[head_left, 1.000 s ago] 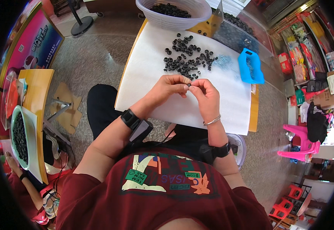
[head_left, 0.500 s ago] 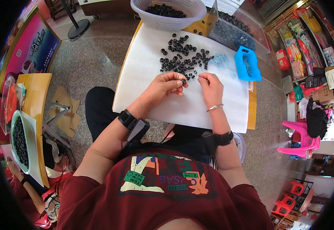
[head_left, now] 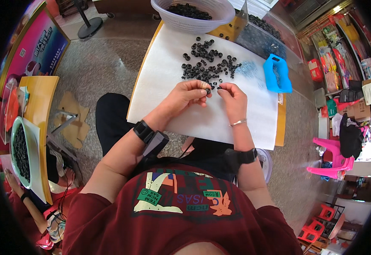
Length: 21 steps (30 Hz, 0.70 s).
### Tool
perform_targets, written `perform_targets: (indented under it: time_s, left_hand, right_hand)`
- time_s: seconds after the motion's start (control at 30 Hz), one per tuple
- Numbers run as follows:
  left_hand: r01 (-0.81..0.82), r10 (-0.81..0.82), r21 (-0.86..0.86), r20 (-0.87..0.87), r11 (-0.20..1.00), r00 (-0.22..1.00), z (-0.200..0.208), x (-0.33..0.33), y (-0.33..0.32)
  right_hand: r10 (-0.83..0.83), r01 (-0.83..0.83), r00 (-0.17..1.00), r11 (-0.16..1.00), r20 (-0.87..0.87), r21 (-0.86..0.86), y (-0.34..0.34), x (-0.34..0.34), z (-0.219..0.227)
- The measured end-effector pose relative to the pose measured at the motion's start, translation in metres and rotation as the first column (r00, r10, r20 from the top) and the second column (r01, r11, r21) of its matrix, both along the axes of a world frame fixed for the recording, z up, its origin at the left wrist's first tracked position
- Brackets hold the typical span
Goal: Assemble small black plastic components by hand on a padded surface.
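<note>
My left hand is closed over the white sheet, with a small round black part pinched between thumb and fingertips. Just to its right, my right hand has thumb and forefinger together on a small black piece at the near edge of the pile. Loose black round parts of differing sizes are scattered beyond both hands. Small clear pieces lie beside them on the right. A blue open-topped tray with more clear pieces stands at the sheet's right edge.
At the table's far side stand a pale plastic basket of black parts and a transparent bin with more. On the left, another person's hand is near a green-rimmed basin. A pink stool stands right.
My right hand has come slightly closer to my left, and its fingertips now meet a small black piece. My left hand keeps its round part. The whole view has shifted a little.
</note>
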State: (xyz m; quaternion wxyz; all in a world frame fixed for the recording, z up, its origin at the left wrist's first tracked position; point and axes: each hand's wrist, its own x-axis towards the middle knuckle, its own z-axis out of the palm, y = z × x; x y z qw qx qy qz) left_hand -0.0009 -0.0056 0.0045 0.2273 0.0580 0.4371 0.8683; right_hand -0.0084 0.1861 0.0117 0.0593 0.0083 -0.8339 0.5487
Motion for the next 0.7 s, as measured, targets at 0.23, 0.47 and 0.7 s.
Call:
perform_targets:
  time_s: [0.23, 0.47, 0.7]
  left_hand:
    - [0.001, -0.001, -0.036, -0.014, 0.999, 1.000, 0.008, 0.003, 0.001]
    - [0.012, -0.012, -0.016, -0.022, 1.000, 1.000, 0.005, 0.003, 0.000]
    - [0.030, -0.031, -0.025, -0.035, 0.999, 0.999, 0.005, 0.003, 0.000]
  right_hand:
    - [0.188, -0.148, 0.982, 0.843, 0.027, -0.517, -0.012, 0.025, 0.020]
    - [0.161, -0.159, 0.987, 0.924, -0.023, -0.348, -0.020, 0.031, 0.019]
    - [0.130, -0.125, 0.942, 0.991, -0.308, 0.037, -0.026, 0.034, 0.024]
